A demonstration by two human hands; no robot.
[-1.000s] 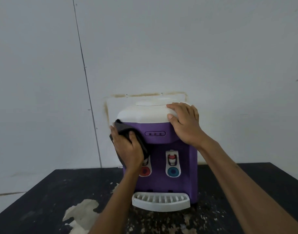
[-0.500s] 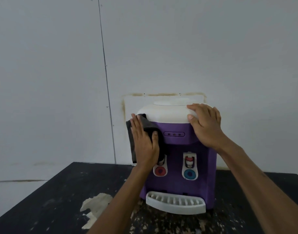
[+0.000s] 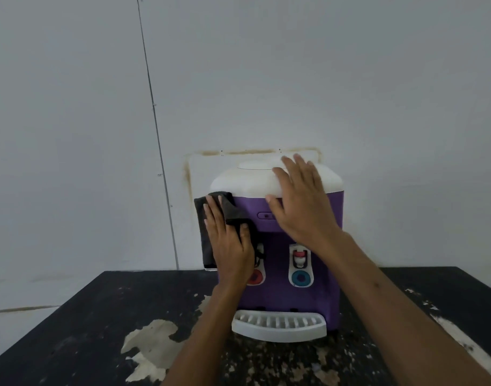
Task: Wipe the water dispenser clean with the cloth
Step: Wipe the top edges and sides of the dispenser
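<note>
Purple water dispenser [image 3: 302, 296] with white top [image 3: 244, 179], upright on the black table [image 3: 71, 316], back close to the grey wall [image 3: 266, 79]. Two taps on the front: blue button [image 3: 300, 277] under the uncovered one, red button [image 3: 256, 277] half hidden by the wrist. White slotted drip tray [image 3: 279, 325] at the foot; contents not discernible. Dark grey cloth [image 3: 231, 208] wrapped round the front corner, pressed there by the left hand [image 3: 230, 246], fingers straight, thumb flat on the cloth. Right hand [image 3: 302, 207] spread over the top's front edge, fingers apart, blurred; contact uncertain. Pale worn patches on the tabletop.
</note>
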